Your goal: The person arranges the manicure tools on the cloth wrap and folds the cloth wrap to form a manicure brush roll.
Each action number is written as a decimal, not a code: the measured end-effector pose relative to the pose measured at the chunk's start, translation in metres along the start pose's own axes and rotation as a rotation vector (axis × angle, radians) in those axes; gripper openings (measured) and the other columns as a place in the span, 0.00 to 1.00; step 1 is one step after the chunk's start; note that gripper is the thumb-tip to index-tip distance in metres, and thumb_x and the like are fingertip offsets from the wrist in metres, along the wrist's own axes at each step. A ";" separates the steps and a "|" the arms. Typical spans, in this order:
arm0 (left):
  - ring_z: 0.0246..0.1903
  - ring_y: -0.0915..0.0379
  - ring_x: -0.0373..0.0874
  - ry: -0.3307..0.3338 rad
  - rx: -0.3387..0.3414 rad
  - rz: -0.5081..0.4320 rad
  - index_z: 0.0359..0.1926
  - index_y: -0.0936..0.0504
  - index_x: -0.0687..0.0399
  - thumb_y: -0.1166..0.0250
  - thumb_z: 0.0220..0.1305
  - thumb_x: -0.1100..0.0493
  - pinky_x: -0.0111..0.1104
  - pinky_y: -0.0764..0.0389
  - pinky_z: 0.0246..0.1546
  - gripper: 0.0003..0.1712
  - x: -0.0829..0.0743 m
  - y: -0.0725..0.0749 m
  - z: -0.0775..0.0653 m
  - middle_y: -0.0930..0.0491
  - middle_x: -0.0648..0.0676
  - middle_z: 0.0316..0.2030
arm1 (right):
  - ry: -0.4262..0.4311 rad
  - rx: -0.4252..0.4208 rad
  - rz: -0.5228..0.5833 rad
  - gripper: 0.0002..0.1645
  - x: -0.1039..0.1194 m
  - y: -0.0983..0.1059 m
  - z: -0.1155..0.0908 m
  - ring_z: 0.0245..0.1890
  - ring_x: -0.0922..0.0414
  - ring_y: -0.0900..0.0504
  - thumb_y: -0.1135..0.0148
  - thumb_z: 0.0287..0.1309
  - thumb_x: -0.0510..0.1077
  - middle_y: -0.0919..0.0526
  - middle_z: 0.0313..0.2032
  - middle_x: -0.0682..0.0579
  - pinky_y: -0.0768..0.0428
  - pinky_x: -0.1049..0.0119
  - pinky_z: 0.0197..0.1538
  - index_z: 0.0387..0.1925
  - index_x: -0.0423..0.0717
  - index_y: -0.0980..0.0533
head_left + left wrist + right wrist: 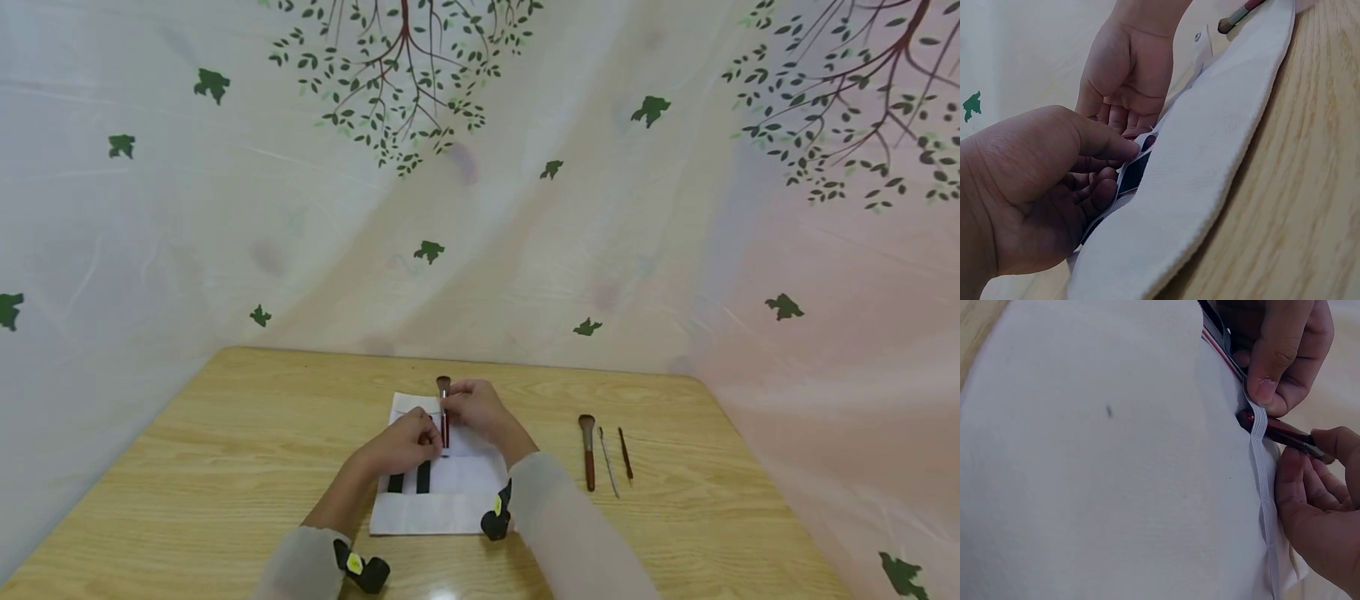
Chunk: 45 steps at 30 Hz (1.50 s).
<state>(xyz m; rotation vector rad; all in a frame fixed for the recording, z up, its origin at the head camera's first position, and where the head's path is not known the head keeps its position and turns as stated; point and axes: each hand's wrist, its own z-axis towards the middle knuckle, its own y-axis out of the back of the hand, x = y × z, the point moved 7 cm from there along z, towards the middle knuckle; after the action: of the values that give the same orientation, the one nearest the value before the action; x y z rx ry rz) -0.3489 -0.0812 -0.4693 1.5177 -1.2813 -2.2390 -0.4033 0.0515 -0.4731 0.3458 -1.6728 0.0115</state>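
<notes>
A white cloth brush roll (468, 477) lies unfolded on the table, a white elastic band (1263, 487) running across it. My right hand (480, 410) pinches a makeup brush (1288, 436) with a dark red handle, its bristles pointing away from me. In the right wrist view, the handle's end passes under the elastic. My left hand (401, 442) pinches the band's edge between thumb and fingers, right beside that handle end. Two black strips (423, 477) show on the roll below the left hand; part of the roll is hidden by both hands.
To the right on the wooden table (187, 467) lie a larger brush (588, 454) with a reddish-brown handle, a slim grey tool (608, 462) and a thin dark brush (626, 454). Behind the table hangs a pale curtain (337, 250) printed with leaves and branches.
</notes>
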 end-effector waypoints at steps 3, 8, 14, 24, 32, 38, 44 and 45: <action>0.38 0.34 0.42 -0.019 0.000 0.000 0.31 0.15 0.55 0.35 0.64 0.67 0.32 0.30 0.38 0.07 0.000 0.001 0.000 0.29 0.51 0.36 | 0.001 0.025 -0.042 0.16 0.001 -0.001 -0.002 0.36 0.57 0.15 0.32 0.63 0.36 0.13 0.40 0.46 0.18 0.65 0.41 0.52 0.37 0.22; 0.37 0.34 0.42 -0.036 0.004 -0.011 0.30 0.15 0.55 0.36 0.63 0.69 0.32 0.29 0.36 0.07 -0.001 0.002 0.000 0.28 0.51 0.35 | -0.018 0.064 -0.095 0.22 0.002 -0.001 -0.006 0.35 0.56 0.14 0.33 0.63 0.36 0.12 0.39 0.47 0.17 0.63 0.41 0.57 0.37 0.24; 0.38 0.34 0.43 -0.018 0.014 -0.020 0.31 0.15 0.56 0.35 0.64 0.69 0.33 0.29 0.37 0.07 0.000 0.001 0.001 0.28 0.52 0.37 | -0.009 0.115 -0.134 0.34 0.003 0.001 -0.011 0.33 0.54 0.14 0.33 0.63 0.36 0.14 0.36 0.45 0.17 0.62 0.41 0.69 0.40 0.32; 0.39 0.35 0.43 -0.020 0.018 0.001 0.32 0.15 0.54 0.36 0.66 0.67 0.33 0.30 0.39 0.07 0.002 0.002 0.003 0.29 0.51 0.37 | -0.003 0.163 -0.101 0.28 0.000 0.004 -0.008 0.37 0.54 0.16 0.34 0.62 0.34 0.19 0.45 0.43 0.16 0.61 0.42 0.63 0.37 0.29; 0.39 0.35 0.42 -0.015 0.018 -0.004 0.33 0.15 0.55 0.37 0.66 0.67 0.33 0.30 0.40 0.06 0.001 0.002 0.002 0.28 0.51 0.37 | 0.021 0.183 -0.114 0.21 0.000 0.003 -0.009 0.38 0.54 0.17 0.33 0.60 0.33 0.19 0.44 0.43 0.16 0.61 0.43 0.55 0.36 0.26; 0.39 0.35 0.43 -0.008 0.020 -0.010 0.34 0.16 0.55 0.37 0.67 0.67 0.33 0.31 0.40 0.06 0.001 0.002 0.002 0.29 0.51 0.38 | 0.034 0.187 -0.162 0.11 -0.006 0.005 -0.005 0.36 0.57 0.17 0.32 0.63 0.35 0.16 0.40 0.47 0.16 0.64 0.41 0.46 0.36 0.20; 0.38 0.35 0.43 -0.008 0.015 0.000 0.33 0.16 0.55 0.38 0.66 0.67 0.33 0.31 0.39 0.06 0.001 0.003 0.002 0.29 0.51 0.38 | 0.071 0.218 -0.224 0.07 -0.006 0.004 -0.003 0.36 0.58 0.16 0.32 0.64 0.36 0.14 0.38 0.49 0.16 0.65 0.41 0.43 0.37 0.17; 0.38 0.35 0.43 -0.006 0.015 -0.001 0.33 0.16 0.55 0.38 0.66 0.67 0.33 0.31 0.39 0.06 0.002 0.003 0.002 0.29 0.51 0.38 | 0.073 0.221 -0.236 0.07 -0.006 0.004 -0.004 0.36 0.58 0.15 0.32 0.64 0.36 0.14 0.38 0.49 0.16 0.65 0.41 0.43 0.37 0.17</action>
<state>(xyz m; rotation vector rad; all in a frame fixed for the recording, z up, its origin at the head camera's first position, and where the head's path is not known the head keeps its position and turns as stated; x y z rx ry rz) -0.3523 -0.0828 -0.4685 1.5179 -1.3024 -2.2415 -0.4002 0.0578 -0.4776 0.7003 -1.5526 0.0334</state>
